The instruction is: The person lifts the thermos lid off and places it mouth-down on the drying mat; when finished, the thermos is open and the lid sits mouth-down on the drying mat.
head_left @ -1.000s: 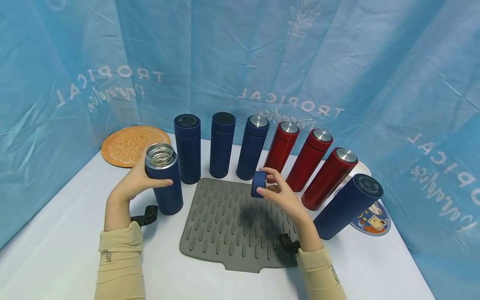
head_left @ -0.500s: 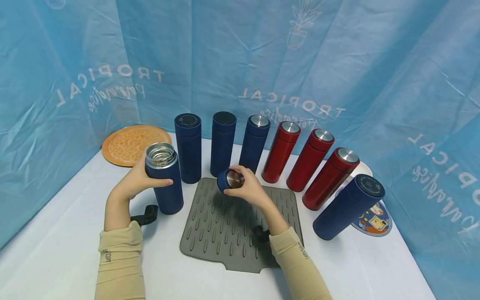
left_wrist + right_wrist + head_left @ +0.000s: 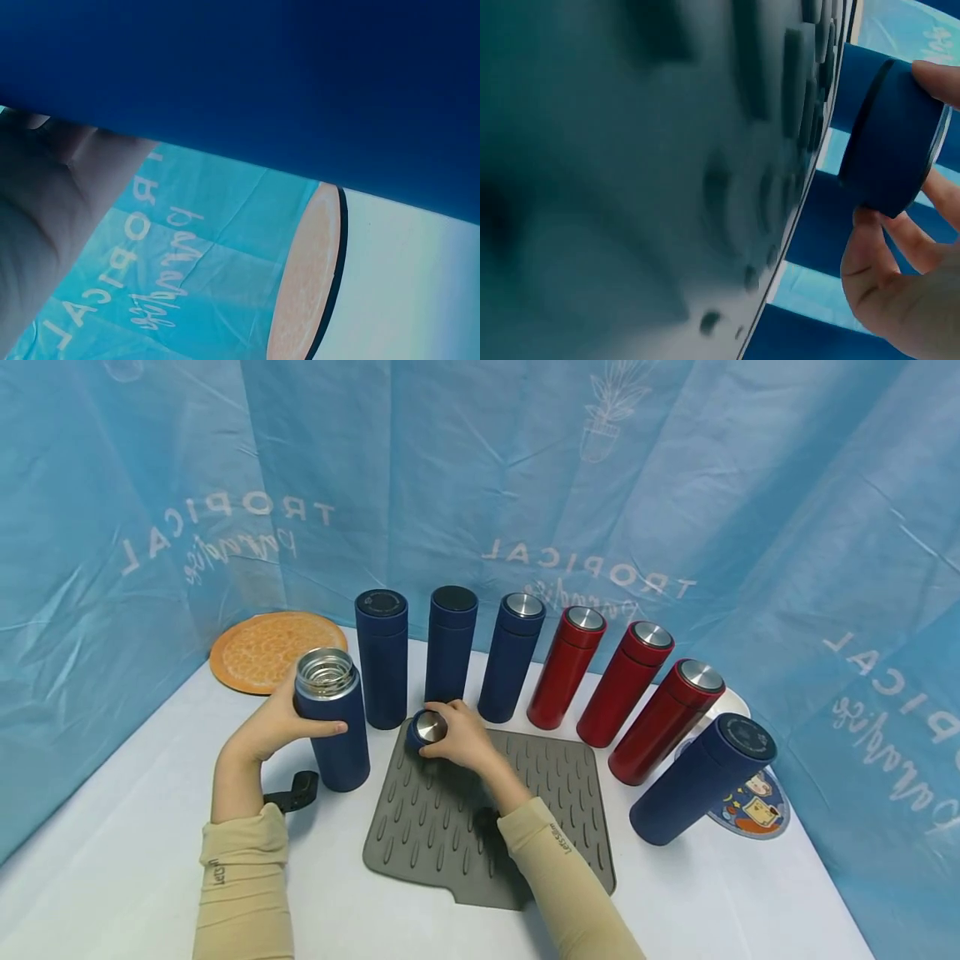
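Observation:
My left hand (image 3: 273,722) grips a lidless blue thermos (image 3: 335,739) standing on the table at the left, its steel threaded mouth facing up. In the left wrist view the blue body (image 3: 262,82) fills the top, with part of the palm (image 3: 45,195) beside it. My right hand (image 3: 461,739) pinches a blue thermos lid (image 3: 422,731) with a steel top, low over the back left corner of the grey ridged mat (image 3: 420,827). The right wrist view shows the lid (image 3: 896,142) between thumb and fingers, steel side toward the hand.
Behind the mat stand several capped thermoses: blue ones (image 3: 382,668) at left and middle, red ones (image 3: 566,672) to the right. Another blue thermos (image 3: 697,785) stands at the right near a patterned round mat (image 3: 757,810). An orange round mat (image 3: 273,652) lies back left. Blue curtains (image 3: 450,485) surround the table.
My right hand has carried the lid leftward across the grey mat and lowered it toward the back left corner, its steel top now turned upward. The left hand keeps holding the thermos in place.

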